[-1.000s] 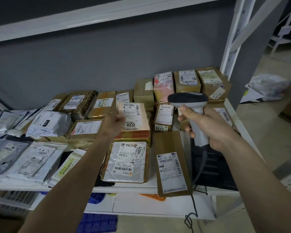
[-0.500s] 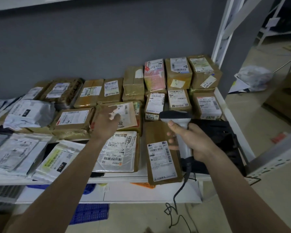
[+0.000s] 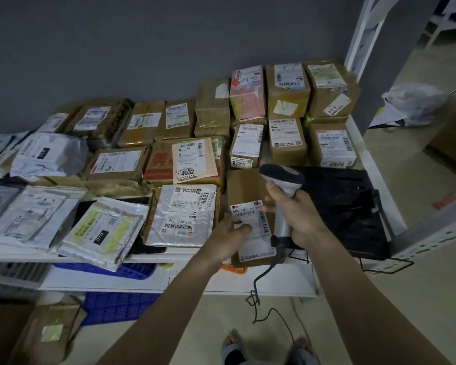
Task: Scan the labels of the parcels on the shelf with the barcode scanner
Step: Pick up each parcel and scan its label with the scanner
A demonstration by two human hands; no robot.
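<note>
My right hand (image 3: 295, 214) grips the handle of a grey and black barcode scanner (image 3: 282, 177), its head held above a flat brown parcel (image 3: 244, 185) at the shelf's front edge. My left hand (image 3: 228, 234) holds that parcel's left edge, thumb lying on its white label (image 3: 250, 227). Beside it lie a silver bag parcel marked 4021 (image 3: 182, 214) and, behind that, a box marked 4032 (image 3: 192, 160). Many more brown boxes and grey mail bags cover the white shelf (image 3: 200, 252).
A black tray (image 3: 345, 206) lies on the shelf right of the scanner. The scanner's cable (image 3: 258, 301) hangs toward the floor. A blue crate (image 3: 116, 306) and a brown parcel (image 3: 48, 330) sit below. The white rack upright (image 3: 363, 30) stands at right.
My left hand left the 4032 box and came down to the flat brown parcel at the front. The right hand with the scanner dropped lower and nearer. The view tilted downward.
</note>
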